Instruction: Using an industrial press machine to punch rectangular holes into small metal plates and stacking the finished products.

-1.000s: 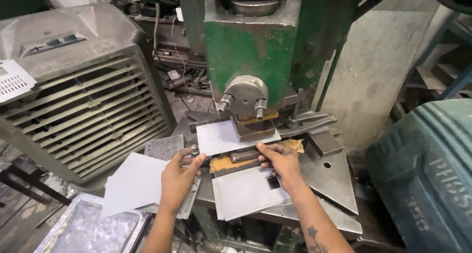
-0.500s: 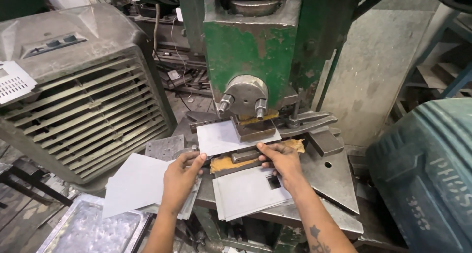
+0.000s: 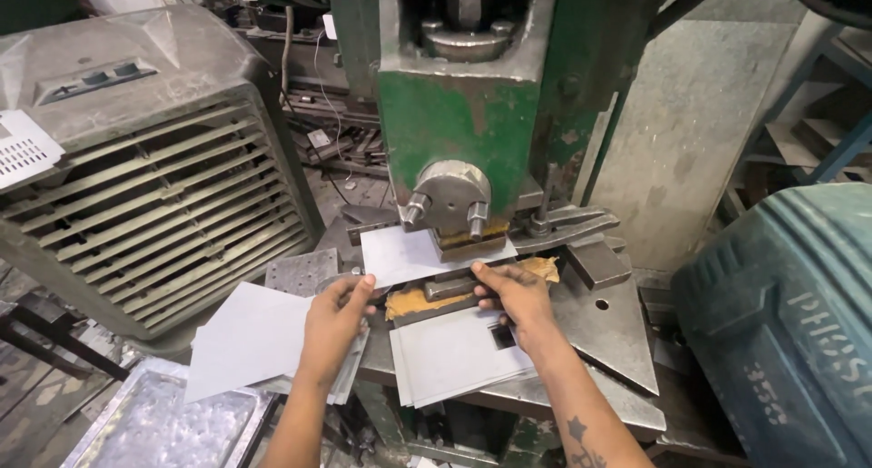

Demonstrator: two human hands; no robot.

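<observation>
A thin grey metal sheet (image 3: 404, 253) lies under the ram of a green press (image 3: 463, 114), on the die block (image 3: 454, 288). My left hand (image 3: 334, 318) pinches the sheet's near left corner between thumb and fingers. My right hand (image 3: 513, 295) rests fingers-forward on the die block, touching the sheet's near right edge. Below my right hand lies a stack of punched sheets (image 3: 450, 354) with a square hole by my wrist. A stack of blank sheets (image 3: 250, 336) sits under my left forearm.
A large grey air cooler (image 3: 145, 159) stands at the left. A shiny metal tray (image 3: 163, 423) lies at the lower left. A teal drum (image 3: 790, 332) fills the right. The steel press bed (image 3: 609, 332) extends toward the right.
Both hands have shifted slightly toward the press, holding the sheet under the ram. The sheet's position is almost the same.
</observation>
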